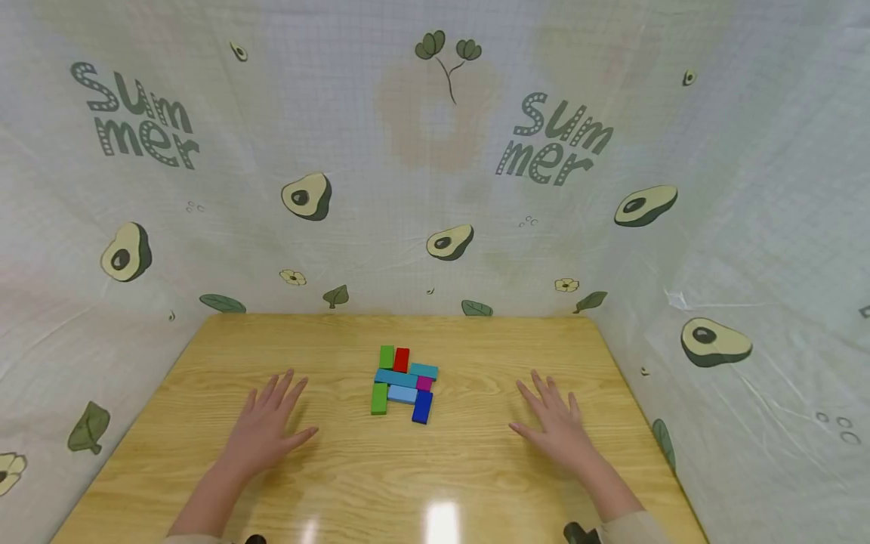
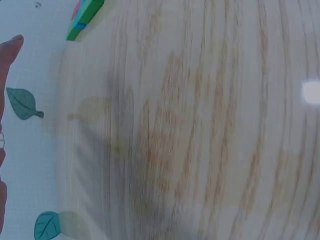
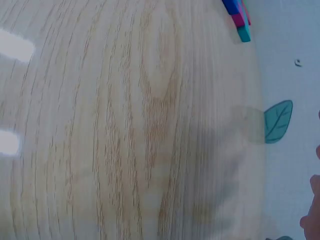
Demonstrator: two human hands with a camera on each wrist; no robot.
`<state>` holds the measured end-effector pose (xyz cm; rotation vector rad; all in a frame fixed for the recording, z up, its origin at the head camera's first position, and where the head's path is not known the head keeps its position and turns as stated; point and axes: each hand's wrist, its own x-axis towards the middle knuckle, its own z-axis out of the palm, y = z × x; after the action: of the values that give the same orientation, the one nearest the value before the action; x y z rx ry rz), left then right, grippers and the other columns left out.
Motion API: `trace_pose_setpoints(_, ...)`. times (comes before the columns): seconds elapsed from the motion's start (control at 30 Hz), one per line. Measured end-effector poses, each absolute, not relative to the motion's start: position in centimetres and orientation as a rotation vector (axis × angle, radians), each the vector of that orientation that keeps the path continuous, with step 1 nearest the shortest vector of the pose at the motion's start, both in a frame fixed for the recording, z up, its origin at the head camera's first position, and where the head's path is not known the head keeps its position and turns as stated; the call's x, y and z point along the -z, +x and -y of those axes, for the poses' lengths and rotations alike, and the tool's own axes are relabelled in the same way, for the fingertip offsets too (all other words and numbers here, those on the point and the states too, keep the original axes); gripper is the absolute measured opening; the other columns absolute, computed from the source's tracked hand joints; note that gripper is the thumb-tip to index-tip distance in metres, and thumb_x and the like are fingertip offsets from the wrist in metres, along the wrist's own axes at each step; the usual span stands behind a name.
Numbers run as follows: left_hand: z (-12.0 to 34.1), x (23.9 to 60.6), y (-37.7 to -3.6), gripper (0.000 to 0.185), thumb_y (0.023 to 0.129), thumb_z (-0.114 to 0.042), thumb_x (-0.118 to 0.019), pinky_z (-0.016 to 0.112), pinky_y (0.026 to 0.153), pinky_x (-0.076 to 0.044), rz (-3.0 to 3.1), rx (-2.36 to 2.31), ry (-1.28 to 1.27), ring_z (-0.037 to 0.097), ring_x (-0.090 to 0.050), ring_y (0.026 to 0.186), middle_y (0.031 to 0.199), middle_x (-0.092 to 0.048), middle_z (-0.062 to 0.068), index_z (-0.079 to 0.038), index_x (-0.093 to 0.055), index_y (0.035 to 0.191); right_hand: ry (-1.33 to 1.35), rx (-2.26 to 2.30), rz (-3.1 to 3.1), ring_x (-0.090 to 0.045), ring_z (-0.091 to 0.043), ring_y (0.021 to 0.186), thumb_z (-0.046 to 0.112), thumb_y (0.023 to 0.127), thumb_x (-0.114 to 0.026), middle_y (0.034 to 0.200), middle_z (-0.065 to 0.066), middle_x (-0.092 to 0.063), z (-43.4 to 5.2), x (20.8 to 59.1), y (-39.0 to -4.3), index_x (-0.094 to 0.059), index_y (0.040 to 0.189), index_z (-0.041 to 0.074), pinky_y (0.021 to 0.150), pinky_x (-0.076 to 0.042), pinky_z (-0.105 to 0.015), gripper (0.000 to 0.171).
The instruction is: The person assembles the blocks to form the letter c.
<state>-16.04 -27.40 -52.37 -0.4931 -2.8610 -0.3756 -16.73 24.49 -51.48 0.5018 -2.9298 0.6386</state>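
White backdrop: a pale gridded cloth (image 1: 435,189) printed with avocados, leaves and the word "Summer" hangs behind and to both sides of the desk.
Desk: a light wooden desk (image 1: 408,483) with a glossy top carries the blocks and both hands.
Left hand: the person's left hand (image 1: 266,431) rests palm down on the desk, left of the blocks and well apart from them; its fingers (image 1: 282,389) are straight and spread wide, holding nothing.
Right hand: the person's right hand (image 1: 556,431) rests palm down on the desk, right of the blocks and well apart from them; its fingers (image 1: 544,393) are straight and spread wide, holding nothing.
Blocks: a cluster of small flat coloured wooden blocks (image 1: 405,384) lies near the middle of the desk, between the two hands, the pieces touching one another.
Block colours: two green, one red, two teal, one light blue, one magenta, one dark blue.
Wrist views: each shows only blurred desk grain and an edge of the cluster in a top corner.
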Motion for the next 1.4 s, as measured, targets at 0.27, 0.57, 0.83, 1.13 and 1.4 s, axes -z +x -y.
trace_pose_setpoints(0.27, 25.0, 52.1, -17.2, 0.09, 0.085, -0.057, -0.067, 0.066, 0.11, -0.012, 2.872, 0.431, -0.493, 0.043, -0.017, 0.142, 0.158, -0.02, 0.02, -0.009, -0.032, 0.152, 0.498, -0.843, 2.918, -0.004, -0.042, 0.145, 0.047, 0.093, -0.061, 0.161, -0.016, -0.011, -22.8, 51.3, -17.3, -0.028, 0.155, 0.015, 0.107, 0.003, -0.071, 0.077)
trace_pose_setpoints(0.57, 22.2, 52.2, -18.5, 0.091, 0.082, -0.049, -0.075, 0.066, 0.108, -0.021, 2.848, 0.576, -0.534, 0.045, -0.026, 0.139, 0.156, -0.023, 0.021, -0.007, -0.034, 0.151, 0.48, -1.033, 2.894, -0.008, -0.041, 0.145, 0.043, 0.092, -0.064, 0.161, -0.015, -0.013, -20.7, 51.3, -17.7, -0.031, 0.153, 0.01, 0.106, -0.007, -0.073, 0.077)
trace_pose_setpoints(0.83, 20.0, 52.5, -20.0, 0.088, 0.081, -0.04, -0.08, 0.059, 0.104, -0.035, 2.85, 0.697, -0.524, 0.043, -0.036, 0.134, 0.154, -0.028, 0.019, -0.007, -0.037, 0.15, 0.456, -1.174, 2.873, -0.02, -0.042, 0.142, 0.044, 0.09, -0.068, 0.16, -0.011, -0.02, -18.7, 51.8, -18.8, -0.031, 0.153, 0.014, 0.105, -0.018, -0.072, 0.08)
trace_pose_setpoints(1.13, 17.8, 52.4, -21.7, 0.086, 0.079, -0.035, -0.082, 0.055, 0.105, -0.036, 2.891, 0.723, -0.526, 0.038, -0.04, 0.132, 0.149, -0.039, 0.017, -0.009, -0.04, 0.148, 0.478, -1.274, 2.855, -0.022, -0.041, 0.142, 0.042, 0.088, -0.071, 0.157, -0.014, -0.025, -16.5, 51.8, -19.6, -0.035, 0.152, 0.015, 0.106, -0.025, -0.067, 0.078)
trace_pose_setpoints(1.4, 16.3, 52.6, -23.1, 0.084, 0.078, -0.036, -0.083, 0.052, 0.106, -0.037, 2.92, 0.726, -0.566, 0.035, -0.042, 0.131, 0.146, -0.044, 0.014, -0.009, -0.042, 0.147, 0.512, -1.329, 2.858, -0.025, -0.038, 0.142, 0.044, 0.086, -0.073, 0.156, -0.01, -0.03, -14.6, 52.0, -20.1, -0.038, 0.151, 0.015, 0.106, -0.028, -0.064, 0.079)
